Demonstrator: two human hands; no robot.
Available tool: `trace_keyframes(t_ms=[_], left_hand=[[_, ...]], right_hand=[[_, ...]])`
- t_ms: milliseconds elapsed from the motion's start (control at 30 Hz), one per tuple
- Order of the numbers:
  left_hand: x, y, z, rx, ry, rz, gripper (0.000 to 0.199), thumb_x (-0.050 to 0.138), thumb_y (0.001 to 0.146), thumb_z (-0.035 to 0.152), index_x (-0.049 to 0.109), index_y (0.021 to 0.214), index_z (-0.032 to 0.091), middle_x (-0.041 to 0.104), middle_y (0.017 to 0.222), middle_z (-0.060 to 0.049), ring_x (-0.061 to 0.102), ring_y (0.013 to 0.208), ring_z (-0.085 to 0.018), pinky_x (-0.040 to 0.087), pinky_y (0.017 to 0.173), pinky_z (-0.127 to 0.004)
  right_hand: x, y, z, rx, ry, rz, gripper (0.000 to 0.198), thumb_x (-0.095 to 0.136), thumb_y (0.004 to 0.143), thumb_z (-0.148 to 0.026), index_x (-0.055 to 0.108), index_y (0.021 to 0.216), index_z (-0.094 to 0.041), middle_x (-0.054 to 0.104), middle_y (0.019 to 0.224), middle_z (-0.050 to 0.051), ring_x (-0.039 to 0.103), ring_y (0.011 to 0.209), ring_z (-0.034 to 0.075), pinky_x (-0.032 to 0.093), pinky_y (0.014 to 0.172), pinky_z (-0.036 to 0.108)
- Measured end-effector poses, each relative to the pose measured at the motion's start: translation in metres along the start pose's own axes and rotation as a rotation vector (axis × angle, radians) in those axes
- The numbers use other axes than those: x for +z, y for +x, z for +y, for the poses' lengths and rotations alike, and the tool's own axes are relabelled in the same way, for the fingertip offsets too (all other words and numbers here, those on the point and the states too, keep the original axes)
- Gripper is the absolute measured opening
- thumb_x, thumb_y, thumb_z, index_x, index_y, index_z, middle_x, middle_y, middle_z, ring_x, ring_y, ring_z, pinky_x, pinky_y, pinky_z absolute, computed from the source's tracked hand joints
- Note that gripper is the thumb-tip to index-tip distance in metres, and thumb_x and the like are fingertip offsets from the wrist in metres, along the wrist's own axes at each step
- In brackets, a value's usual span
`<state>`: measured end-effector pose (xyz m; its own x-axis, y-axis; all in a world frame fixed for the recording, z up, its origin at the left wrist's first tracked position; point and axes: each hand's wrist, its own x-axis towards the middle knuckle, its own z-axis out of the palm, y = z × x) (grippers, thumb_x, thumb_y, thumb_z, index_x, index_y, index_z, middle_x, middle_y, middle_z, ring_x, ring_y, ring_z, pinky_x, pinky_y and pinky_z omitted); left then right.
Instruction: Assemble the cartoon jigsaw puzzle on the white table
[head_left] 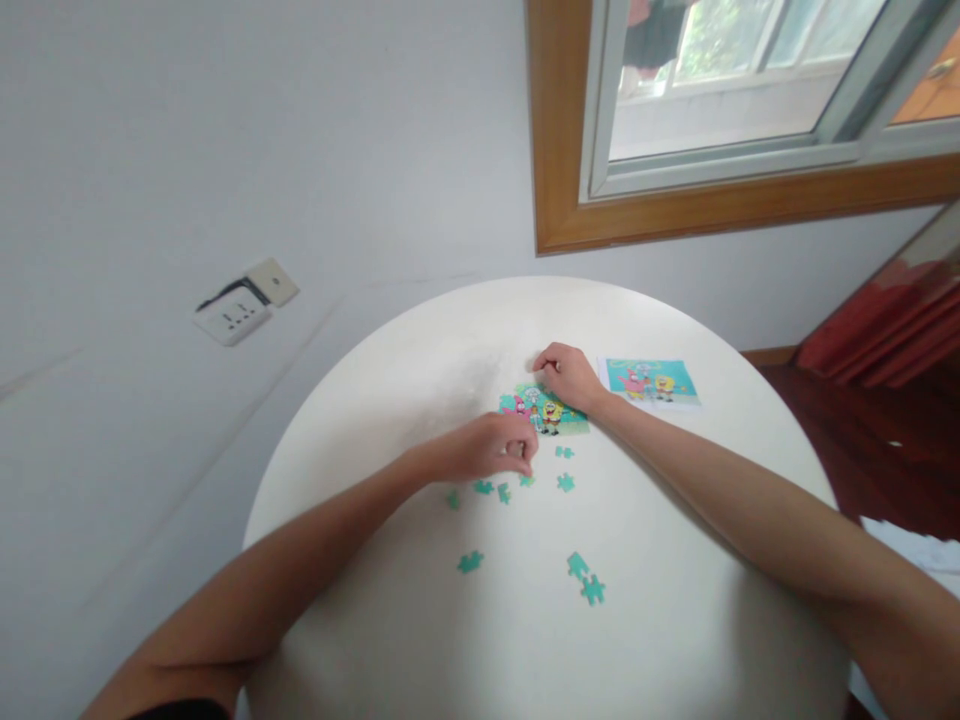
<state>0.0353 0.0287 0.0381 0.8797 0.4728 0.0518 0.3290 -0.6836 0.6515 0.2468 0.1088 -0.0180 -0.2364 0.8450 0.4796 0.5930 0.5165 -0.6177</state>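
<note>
A partly joined jigsaw puzzle (551,415) with colourful cartoon figures lies on the round white table, part of it covered by my hands. My left hand (495,446) is at its near left edge, thumb and forefinger pinched together on a small green puzzle piece (527,480) at the table surface. My right hand (571,376) rests over the puzzle's far right side with its fingers curled; whether anything is between them is hidden. Close to my left hand lie loose green pieces, among them one piece (484,487) and another piece (504,493).
A picture card (652,382) showing the same cartoon scene lies right of my right hand. Nearer me are a green piece (470,562) and two touching pieces (592,589). The table (360,400) stands by a wall with a socket (234,314) and a window.
</note>
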Motion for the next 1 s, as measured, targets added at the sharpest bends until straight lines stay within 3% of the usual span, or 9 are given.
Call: trace_keyframes(t_ms=[100, 133, 200, 300, 533, 1000], left_hand=[[-0.009, 0.007, -0.029, -0.237, -0.023, 0.488, 0.012, 0.072, 0.081, 0.027, 0.066, 0.081, 0.016, 0.067, 0.077, -0.001, 0.055, 0.067, -0.012, 0.042, 0.065, -0.024], [-0.012, 0.01, -0.038, -0.289, -0.029, 0.598, 0.013, 0.07, 0.081, 0.028, 0.067, 0.082, 0.015, 0.067, 0.076, -0.001, 0.056, 0.067, -0.013, 0.042, 0.064, -0.024], [-0.016, 0.013, -0.054, -0.342, -0.062, 0.683, 0.014, 0.069, 0.079, 0.027, 0.069, 0.083, 0.014, 0.07, 0.078, -0.003, 0.06, 0.071, -0.014, 0.045, 0.066, -0.024], [-0.016, 0.017, -0.065, -0.387, -0.047, 0.69, 0.014, 0.068, 0.077, 0.026, 0.072, 0.083, 0.013, 0.073, 0.078, -0.005, 0.062, 0.069, -0.015, 0.047, 0.068, -0.025], [-0.01, 0.019, -0.066, -0.403, -0.012, 0.665, 0.017, 0.068, 0.078, 0.026, 0.077, 0.084, 0.013, 0.076, 0.077, -0.005, 0.062, 0.068, -0.015, 0.048, 0.066, -0.025], [-0.01, 0.019, -0.071, -0.418, -0.018, 0.64, 0.022, 0.066, 0.078, 0.031, 0.079, 0.084, 0.014, 0.075, 0.075, -0.005, 0.06, 0.066, -0.016, 0.045, 0.062, -0.024]], right_hand=[[0.001, -0.001, 0.0, -0.018, -0.021, -0.057, 0.029, 0.048, 0.077, -0.005, 0.074, 0.083, -0.017, 0.071, 0.089, 0.006, 0.062, 0.085, 0.019, 0.045, 0.084, 0.03], [0.002, -0.001, -0.001, -0.029, -0.039, -0.086, 0.029, 0.049, 0.078, -0.006, 0.074, 0.085, -0.018, 0.071, 0.091, 0.006, 0.062, 0.087, 0.019, 0.045, 0.085, 0.03], [0.002, -0.002, -0.002, -0.062, -0.08, -0.146, 0.028, 0.051, 0.08, -0.007, 0.075, 0.088, -0.019, 0.071, 0.095, 0.006, 0.062, 0.091, 0.02, 0.045, 0.086, 0.031], [0.002, -0.003, -0.004, -0.122, -0.107, -0.204, 0.028, 0.053, 0.081, -0.009, 0.076, 0.091, -0.02, 0.07, 0.097, 0.006, 0.062, 0.094, 0.02, 0.045, 0.088, 0.031], [0.002, -0.004, -0.006, -0.216, -0.07, -0.241, 0.03, 0.054, 0.08, -0.007, 0.077, 0.092, -0.022, 0.069, 0.091, 0.005, 0.061, 0.092, 0.02, 0.045, 0.086, 0.03], [0.003, -0.005, -0.008, -0.198, -0.074, -0.247, 0.029, 0.054, 0.08, -0.008, 0.077, 0.092, -0.022, 0.069, 0.091, 0.005, 0.061, 0.091, 0.019, 0.045, 0.085, 0.03]])
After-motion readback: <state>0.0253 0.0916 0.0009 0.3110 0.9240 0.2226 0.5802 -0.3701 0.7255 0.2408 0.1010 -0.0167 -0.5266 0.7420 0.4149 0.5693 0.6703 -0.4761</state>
